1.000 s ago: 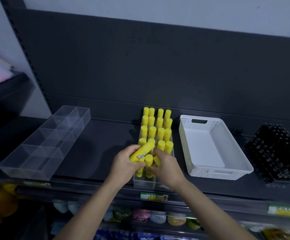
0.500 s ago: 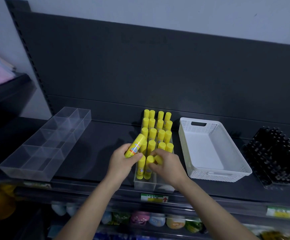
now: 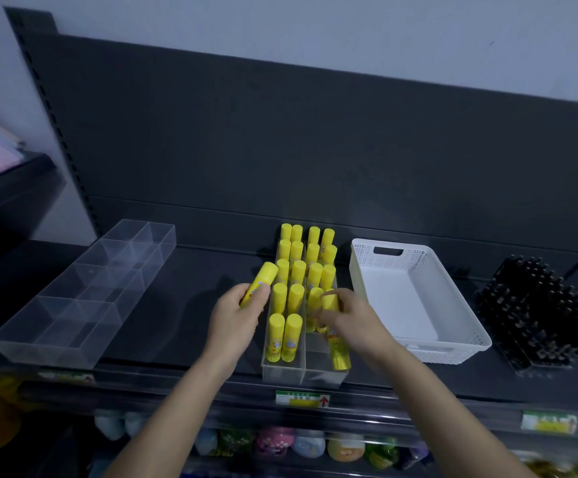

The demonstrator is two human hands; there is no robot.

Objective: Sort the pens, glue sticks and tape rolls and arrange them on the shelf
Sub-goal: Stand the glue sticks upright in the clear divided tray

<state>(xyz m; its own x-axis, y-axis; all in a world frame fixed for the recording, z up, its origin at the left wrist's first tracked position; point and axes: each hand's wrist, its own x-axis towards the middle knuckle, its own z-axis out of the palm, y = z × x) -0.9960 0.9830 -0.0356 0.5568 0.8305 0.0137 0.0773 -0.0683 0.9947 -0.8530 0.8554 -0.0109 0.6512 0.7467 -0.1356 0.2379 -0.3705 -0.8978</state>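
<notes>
Gripping smooth cylindrical glue sticks (image 3: 262,278), left hand (image 3: 236,322) and right hand (image 3: 355,324) curl.

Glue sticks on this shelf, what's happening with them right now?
A person is stocking yellow glue sticks upright into a clear tray on the shelf. The left hand holds one stick beside the tray's left side, while the right hand grips another stick in the tray's right lane, near the front. A white basket stands to the right, a clear divider box to the left.
</notes>
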